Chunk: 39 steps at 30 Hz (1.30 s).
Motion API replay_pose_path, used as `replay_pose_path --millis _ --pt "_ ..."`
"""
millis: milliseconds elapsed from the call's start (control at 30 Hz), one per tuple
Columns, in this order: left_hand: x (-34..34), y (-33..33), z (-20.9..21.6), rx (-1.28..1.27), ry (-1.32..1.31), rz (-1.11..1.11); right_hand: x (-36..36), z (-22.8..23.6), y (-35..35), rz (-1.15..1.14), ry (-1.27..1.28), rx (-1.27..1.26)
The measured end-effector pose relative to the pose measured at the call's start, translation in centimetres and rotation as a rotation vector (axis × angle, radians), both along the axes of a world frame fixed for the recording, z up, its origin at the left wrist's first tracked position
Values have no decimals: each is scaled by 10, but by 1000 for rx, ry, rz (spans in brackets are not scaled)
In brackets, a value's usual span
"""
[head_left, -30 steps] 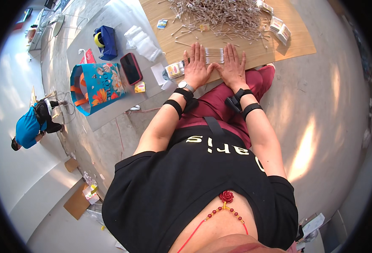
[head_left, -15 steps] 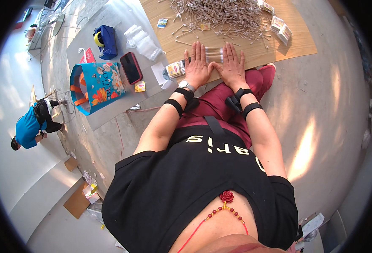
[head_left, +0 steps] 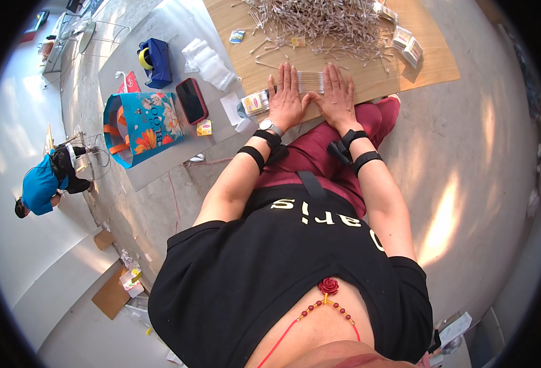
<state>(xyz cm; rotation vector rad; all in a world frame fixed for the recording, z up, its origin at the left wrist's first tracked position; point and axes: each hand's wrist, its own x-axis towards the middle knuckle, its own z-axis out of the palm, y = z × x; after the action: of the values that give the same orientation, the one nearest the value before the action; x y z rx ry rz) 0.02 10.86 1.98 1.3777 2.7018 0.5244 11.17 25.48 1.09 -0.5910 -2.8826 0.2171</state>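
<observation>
My left hand lies flat near the table's front edge, fingers stretched out and slightly parted. My right hand rests flat beside it, fingers also extended, and the two thumbs meet in front. Between the hands sits an even row of cotton swabs, side by side, its ends against or just under the inner edges of my hands. Left of my left hand is a packet of cotton swabs with a yellow and white label. Beyond my fingertips spreads a large heap of loose cotton swabs on the wooden tabletop.
More swab packets stand at the right of the heap. On the grey surface to the left are a blue tape dispenser, clear plastic bags, a phone and a blue floral bag. Far left, another person bends over.
Both hands keep the same flat pose around the swab row. The whole view has shifted very slightly.
</observation>
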Motion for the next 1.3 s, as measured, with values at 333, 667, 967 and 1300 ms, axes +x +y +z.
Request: replay_pose_path --millis 333,667,967,1300 --pt "-4 5 0 -30 160 -121 -20 5 -20 22 -76 -84" --pt "-3 5 -5 -36 123 -116 -18 1 -25 0 -61 -78" --pt "-2 7 -6 -12 107 -107 -14 -2 -25 19 -49 -98" --pt "-2 6 -6 -39 94 -107 -16 5 -30 -16 -101 -191"
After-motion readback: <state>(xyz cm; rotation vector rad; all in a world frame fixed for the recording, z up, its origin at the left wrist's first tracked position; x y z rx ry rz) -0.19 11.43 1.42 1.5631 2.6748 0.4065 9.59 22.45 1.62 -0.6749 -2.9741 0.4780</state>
